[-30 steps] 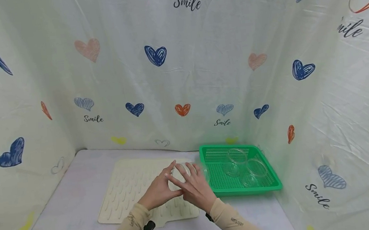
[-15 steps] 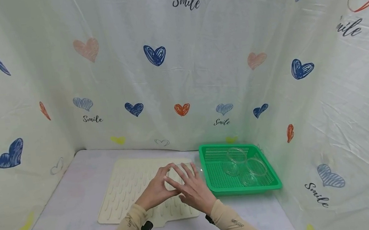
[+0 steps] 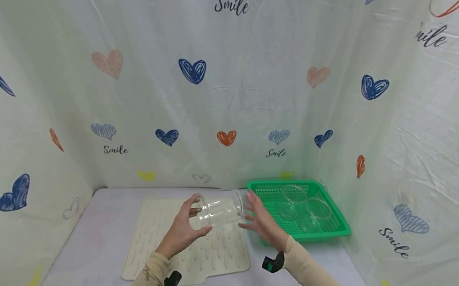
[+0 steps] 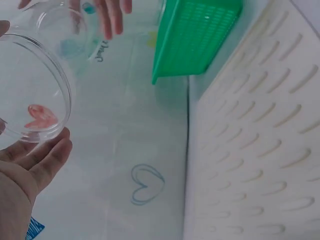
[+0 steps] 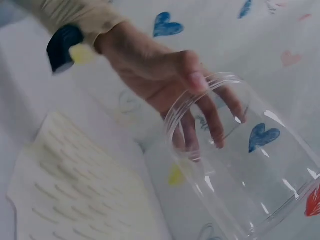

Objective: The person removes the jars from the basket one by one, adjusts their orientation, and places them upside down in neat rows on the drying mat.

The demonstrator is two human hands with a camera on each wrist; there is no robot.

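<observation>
A clear jar [image 3: 223,209] lies sideways in the air over the cream ridged mat [image 3: 148,246]. My left hand [image 3: 181,230] grips it at the threaded mouth, thumb on one side and fingers on the other, as the right wrist view shows of the same jar [image 5: 260,185]. At the jar's other end, my right hand [image 3: 265,216] has its fingers spread and straight, right beside the base. In the left wrist view, the right hand's fingers [image 4: 103,17] hang behind the jar, partly seen through its wall.
To the right on the table stands a green slotted basket [image 3: 304,237] holding clear jars [image 3: 319,208]. A white curtain [image 3: 242,104] printed with hearts encloses the back and both sides of the table [image 3: 90,267].
The jar has turned to lie crosswise. Both hands, close together around it before, have moved apart; the right hand has shifted right and spread its fingers.
</observation>
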